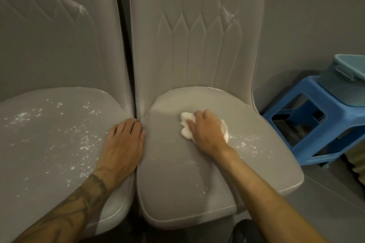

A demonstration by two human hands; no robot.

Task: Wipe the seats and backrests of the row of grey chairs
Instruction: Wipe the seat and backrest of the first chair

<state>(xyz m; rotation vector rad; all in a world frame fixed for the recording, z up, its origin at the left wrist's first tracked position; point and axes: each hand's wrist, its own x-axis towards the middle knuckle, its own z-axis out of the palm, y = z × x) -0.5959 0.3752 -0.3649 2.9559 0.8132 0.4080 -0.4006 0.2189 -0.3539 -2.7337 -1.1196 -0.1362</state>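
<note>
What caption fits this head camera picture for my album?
Right hand holds a white cloth on a grey seat; left hand rests on the next seat.

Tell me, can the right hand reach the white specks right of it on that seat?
Probably yes: the right hand, gripping the crumpled white cloth, lies beside the white specks on the grey padded chair seat, nothing between.

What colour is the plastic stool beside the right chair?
The stool is bright blue; the head view shows it best.
</note>
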